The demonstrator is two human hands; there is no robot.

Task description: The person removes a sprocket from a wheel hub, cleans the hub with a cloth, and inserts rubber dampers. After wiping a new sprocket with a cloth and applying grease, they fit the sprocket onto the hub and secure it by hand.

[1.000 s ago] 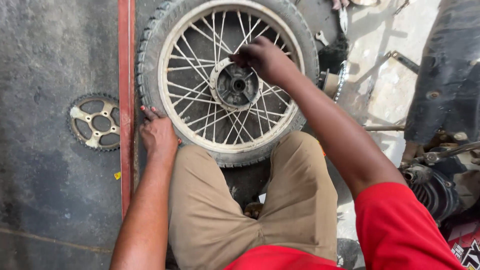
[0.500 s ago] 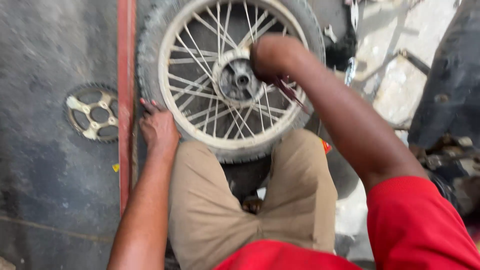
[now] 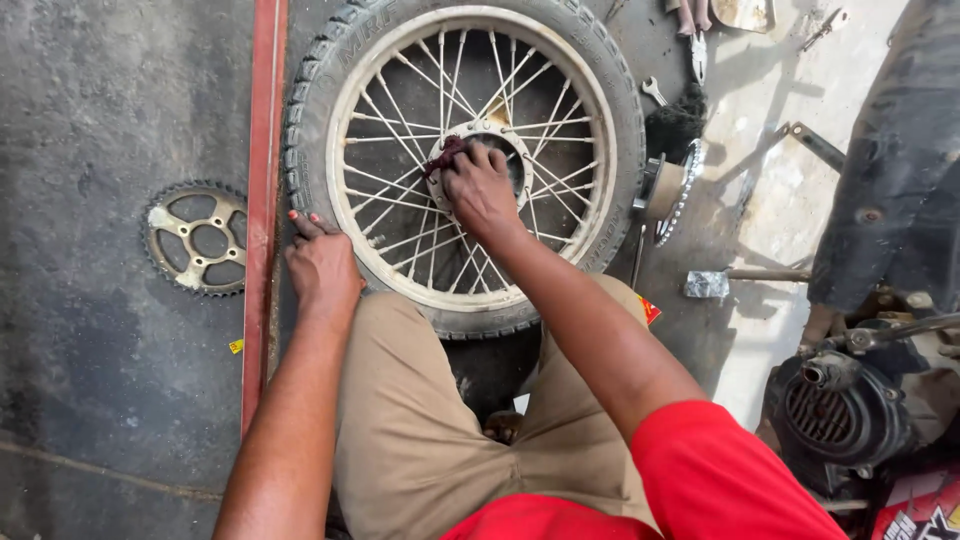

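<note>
A spoked motorcycle wheel with a knobby black tyre [image 3: 300,120] and a pale rim lies flat on the ground in front of my knees. My right hand [image 3: 482,190] is over the central hub [image 3: 505,140], fingers closed on a dark red rag [image 3: 443,155] pressed against it. My left hand [image 3: 322,265] rests on the tyre's near left edge, fingers curled over the tread. My tan trousers [image 3: 420,420] and red sleeve fill the foreground.
A toothed sprocket [image 3: 195,238] lies on the dark floor at left, beyond a red metal bar [image 3: 262,200]. Right of the wheel are a chain sprocket part [image 3: 672,190], a spanner [image 3: 653,92], a hammer [image 3: 745,280] and pliers. A motorcycle engine [image 3: 845,410] stands at lower right.
My right hand has moved from the hub's upper right to sit over its lower left with the rag. The left hand stays on the tyre edge. The camera view shifted slightly.
</note>
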